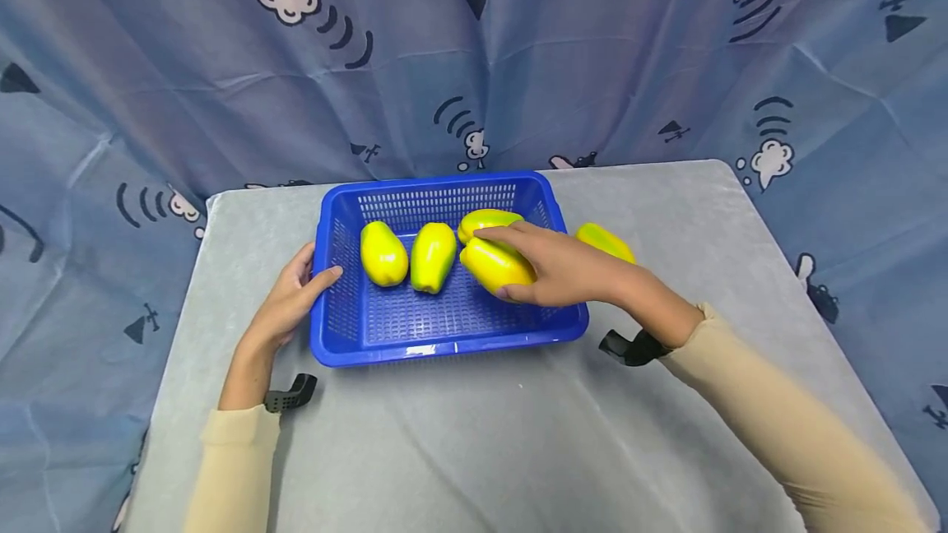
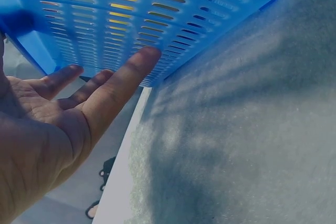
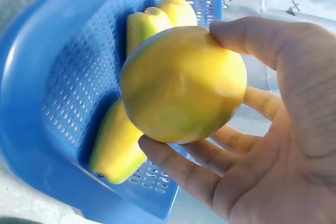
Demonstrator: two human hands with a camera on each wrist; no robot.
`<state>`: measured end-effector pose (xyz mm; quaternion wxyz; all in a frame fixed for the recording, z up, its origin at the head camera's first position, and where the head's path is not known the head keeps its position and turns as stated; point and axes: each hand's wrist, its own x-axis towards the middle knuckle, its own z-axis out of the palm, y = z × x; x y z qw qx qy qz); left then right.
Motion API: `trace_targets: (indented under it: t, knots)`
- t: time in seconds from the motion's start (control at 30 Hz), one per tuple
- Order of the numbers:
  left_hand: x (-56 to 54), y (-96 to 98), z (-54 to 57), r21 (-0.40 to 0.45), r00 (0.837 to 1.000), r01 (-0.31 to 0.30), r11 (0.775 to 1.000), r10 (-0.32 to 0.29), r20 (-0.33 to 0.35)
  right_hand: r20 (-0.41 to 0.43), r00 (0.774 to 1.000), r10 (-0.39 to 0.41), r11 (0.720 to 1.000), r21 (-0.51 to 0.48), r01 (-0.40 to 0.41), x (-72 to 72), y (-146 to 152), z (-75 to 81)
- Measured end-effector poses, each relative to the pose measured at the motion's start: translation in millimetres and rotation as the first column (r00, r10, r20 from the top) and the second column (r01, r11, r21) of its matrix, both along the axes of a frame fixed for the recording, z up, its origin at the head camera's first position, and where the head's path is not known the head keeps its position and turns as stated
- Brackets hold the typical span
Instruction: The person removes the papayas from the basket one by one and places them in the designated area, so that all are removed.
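A blue plastic basket [image 1: 437,349] with slotted walls stands on the table. My left hand [image 1: 292,298] holds its left side, thumb over the rim and fingers [image 2: 113,95] extended along the outer wall. Over the basket's right part, my right hand [image 1: 559,266] grips a yellow-green papaya [image 3: 184,85], thumb and fingers on opposite sides. Inside the basket lie a papaya [image 1: 383,255] at the left, another papaya [image 1: 433,257] beside it, and a third papaya [image 1: 489,220] just behind the held one, partly hidden by it and the right hand.
One more papaya [image 1: 606,243] lies on the table right of the basket, partly behind the right hand and wrist. A grey cloth covers the table [image 1: 459,451]. A patterned blue curtain [image 1: 415,48] hangs behind and at both sides.
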<state>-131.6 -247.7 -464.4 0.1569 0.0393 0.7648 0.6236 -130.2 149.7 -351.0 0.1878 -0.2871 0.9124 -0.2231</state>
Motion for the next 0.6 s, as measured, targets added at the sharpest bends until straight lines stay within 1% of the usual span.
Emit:
trace_targets:
  t: [0.1,0.23,0.43,0.6]
  knots:
    - [-0.9,0.5,0.5,-0.002,1.0,-0.004,1.0,0.004,0.0,-0.022,1.0,-0.018,0.999,-0.038,0.017,0.6,5,1.1]
    - [-1.0,1.8,0.3,-0.001,1.0,0.002,1.0,-0.002,-0.008,-0.038,0.997,-0.07,0.995,-0.077,0.067,4.3,12,2.5]
    - [3.5,0.7,-1.1,-0.008,1.0,0.003,1.0,-0.003,-0.005,0.003,0.992,-0.126,0.982,-0.142,0.125,11.8,23,2.5]
    - [2.8,0.9,0.6,-0.018,1.0,-0.009,1.0,0.008,-0.013,-0.011,0.983,-0.184,0.963,-0.201,0.178,17.6,34,3.7]
